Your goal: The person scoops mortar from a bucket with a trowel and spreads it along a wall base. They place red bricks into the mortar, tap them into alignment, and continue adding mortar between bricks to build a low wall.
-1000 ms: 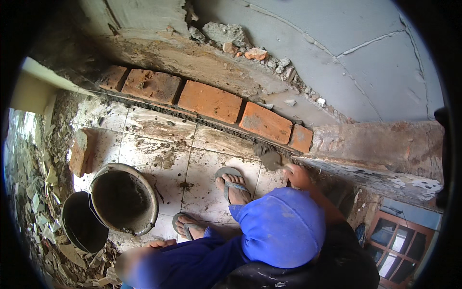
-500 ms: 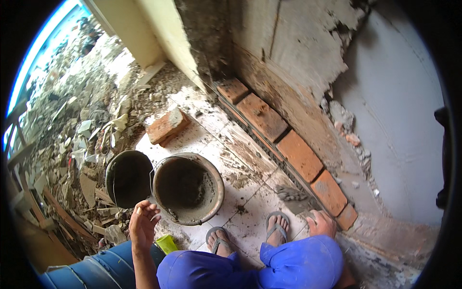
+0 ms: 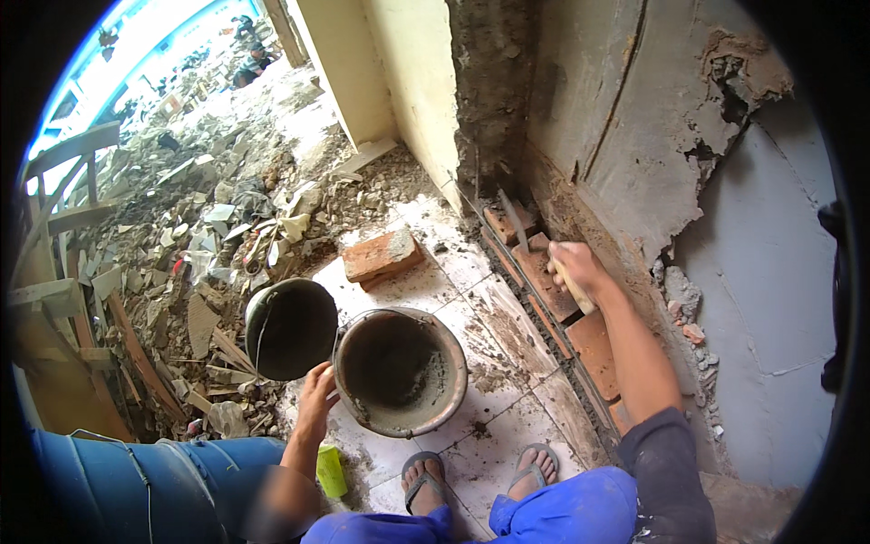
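Note:
My right hand is closed around the wooden handle of a trowel, its blade over the far end of a row of orange bricks. The bricks lie end to end along the foot of the wall, with grey mortar beside them. At the near left side of a wide round bucket, my left hand has its fingers loosely stretched, seemingly touching the bucket's side. Grey residue coats the bucket's inside. A second, dark bucket stands against it on the left.
Stacked loose bricks lie beyond the buckets on white floor tiles. Rubble covers the far left. A blue barrel and a yellow-green container are near my left arm. A broken wall rises on the right.
My right hand has gone from the near end of the brick row toward its far end, bringing the trowel along. My left hand has moved to the bucket's side. The view has shifted.

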